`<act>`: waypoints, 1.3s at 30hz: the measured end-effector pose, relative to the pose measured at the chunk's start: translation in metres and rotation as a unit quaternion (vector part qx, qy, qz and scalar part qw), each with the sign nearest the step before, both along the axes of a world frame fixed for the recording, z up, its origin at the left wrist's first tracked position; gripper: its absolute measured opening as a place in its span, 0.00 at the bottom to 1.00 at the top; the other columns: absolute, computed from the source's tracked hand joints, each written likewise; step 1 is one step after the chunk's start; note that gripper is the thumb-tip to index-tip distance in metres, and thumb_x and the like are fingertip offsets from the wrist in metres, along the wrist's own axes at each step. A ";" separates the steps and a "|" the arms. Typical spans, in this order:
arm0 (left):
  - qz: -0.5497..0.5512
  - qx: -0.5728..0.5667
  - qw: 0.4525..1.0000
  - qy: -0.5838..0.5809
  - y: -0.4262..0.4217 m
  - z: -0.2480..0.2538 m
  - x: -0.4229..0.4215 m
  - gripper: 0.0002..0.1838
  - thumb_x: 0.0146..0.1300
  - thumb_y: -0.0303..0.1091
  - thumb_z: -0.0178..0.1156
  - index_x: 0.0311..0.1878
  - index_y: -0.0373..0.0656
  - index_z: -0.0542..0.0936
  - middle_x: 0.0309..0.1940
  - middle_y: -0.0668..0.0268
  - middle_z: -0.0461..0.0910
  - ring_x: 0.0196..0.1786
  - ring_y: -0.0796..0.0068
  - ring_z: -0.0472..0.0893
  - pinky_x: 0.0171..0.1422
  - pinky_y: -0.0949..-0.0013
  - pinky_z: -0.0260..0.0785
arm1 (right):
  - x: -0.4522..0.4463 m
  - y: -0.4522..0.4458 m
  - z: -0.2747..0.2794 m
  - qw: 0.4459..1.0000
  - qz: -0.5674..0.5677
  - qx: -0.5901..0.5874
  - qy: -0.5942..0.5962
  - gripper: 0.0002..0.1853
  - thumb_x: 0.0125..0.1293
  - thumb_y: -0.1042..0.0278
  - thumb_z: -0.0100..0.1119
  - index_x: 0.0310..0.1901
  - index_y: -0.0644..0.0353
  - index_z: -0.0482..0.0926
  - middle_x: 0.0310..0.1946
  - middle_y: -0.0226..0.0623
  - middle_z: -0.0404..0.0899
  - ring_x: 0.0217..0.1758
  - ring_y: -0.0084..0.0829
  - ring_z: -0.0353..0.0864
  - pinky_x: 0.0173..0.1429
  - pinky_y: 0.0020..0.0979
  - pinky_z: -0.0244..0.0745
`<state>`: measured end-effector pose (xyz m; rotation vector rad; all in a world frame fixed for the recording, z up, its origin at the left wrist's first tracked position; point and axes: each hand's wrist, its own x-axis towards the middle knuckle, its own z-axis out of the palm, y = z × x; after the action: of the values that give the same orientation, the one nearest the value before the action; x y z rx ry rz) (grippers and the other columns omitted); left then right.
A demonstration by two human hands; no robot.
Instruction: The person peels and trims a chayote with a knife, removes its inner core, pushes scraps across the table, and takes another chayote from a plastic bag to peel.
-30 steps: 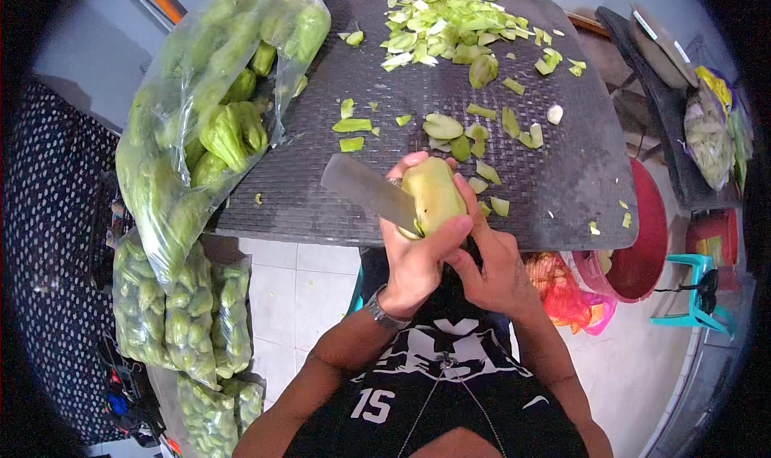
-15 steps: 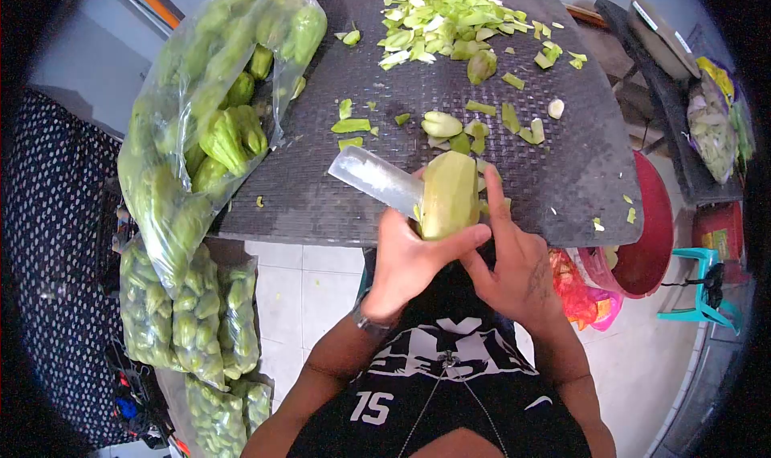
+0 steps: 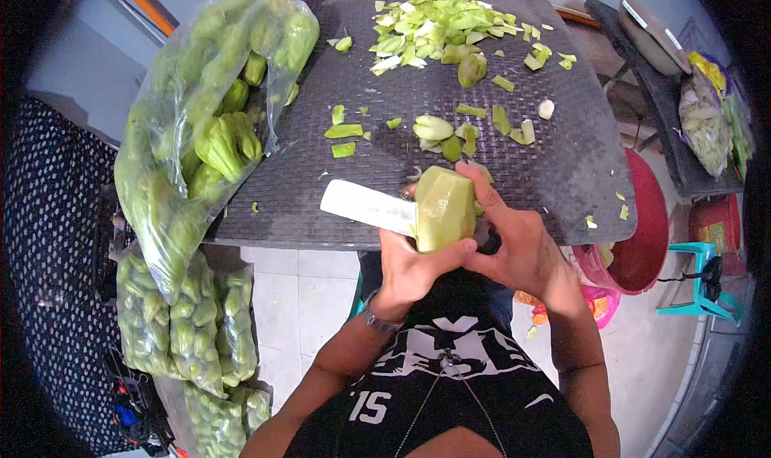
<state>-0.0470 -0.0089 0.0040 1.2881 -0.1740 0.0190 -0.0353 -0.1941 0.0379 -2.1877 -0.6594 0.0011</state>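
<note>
A peeled pale-green chayote is held near the table's front edge. My left hand is closed around its lower left side, with the thumb across the near end. A broad-bladed knife sticks out to the left from behind the chayote. My right hand is closed at the chayote's right side, its index fingertip on the upper right. The knife's handle is hidden; its line runs toward my right hand. Just beyond lies a small pale chayote piece among strips of peel.
A large clear bag of chayotes lies along the dark woven table's left side. Peelings are heaped at the far end. More bagged chayotes stand below left. A red tub and a turquoise stool are at right.
Both hands have come slightly nearer and lower with the chayote. It is tilted differently, and the knife blade lies more level and looks brighter. The view has shifted a little.
</note>
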 end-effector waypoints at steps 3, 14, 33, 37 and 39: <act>-0.003 -0.016 1.000 0.024 0.000 -0.005 -0.002 0.35 0.48 0.24 0.78 0.61 0.34 0.75 0.48 0.63 0.84 0.49 0.74 0.84 0.55 0.68 0.77 | -0.001 -0.001 -0.001 0.999 0.004 0.010 0.040 0.52 0.59 0.62 0.73 0.82 0.47 0.52 0.48 0.63 0.84 0.50 0.61 0.84 0.50 0.50 0.84; -0.074 -0.075 0.985 0.134 0.022 -0.024 -0.008 0.44 0.42 0.27 0.79 0.66 0.34 0.72 0.56 0.60 0.80 0.58 0.69 0.80 0.66 0.64 0.71 | -0.011 -0.010 0.004 0.996 0.018 -0.084 0.024 0.51 0.58 0.60 0.76 0.81 0.45 0.57 0.47 0.55 0.86 0.48 0.55 0.87 0.48 0.47 0.84; 0.021 -0.186 0.976 0.111 -0.013 -0.023 -0.015 0.33 0.55 0.21 0.72 0.66 0.31 0.73 0.53 0.60 0.82 0.53 0.70 0.83 0.61 0.66 0.75 | -0.014 0.001 0.004 0.993 -0.060 -0.100 0.022 0.56 0.55 0.65 0.77 0.82 0.52 0.52 0.49 0.57 0.85 0.46 0.56 0.87 0.45 0.46 0.83; -0.005 -0.157 0.976 0.149 -0.005 -0.014 0.000 0.31 0.55 0.17 0.72 0.64 0.33 0.75 0.52 0.62 0.83 0.50 0.73 0.84 0.56 0.68 0.78 | -0.015 0.006 -0.001 0.983 -0.062 -0.172 -0.009 0.55 0.54 0.69 0.77 0.81 0.58 0.53 0.48 0.56 0.86 0.46 0.56 0.87 0.47 0.46 0.82; 0.033 -0.153 0.977 0.144 -0.008 -0.013 0.002 0.26 0.55 0.17 0.72 0.58 0.34 0.79 0.47 0.64 0.84 0.45 0.74 0.84 0.50 0.70 0.78 | -0.013 0.012 0.001 0.973 -0.092 -0.212 -0.004 0.53 0.53 0.70 0.76 0.79 0.60 0.56 0.45 0.54 0.87 0.46 0.55 0.87 0.47 0.47 0.82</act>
<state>-0.0452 -0.0172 -0.0093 0.9752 0.1171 -0.0809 -0.0485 -0.1817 0.0390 -2.6567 -0.4902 0.0390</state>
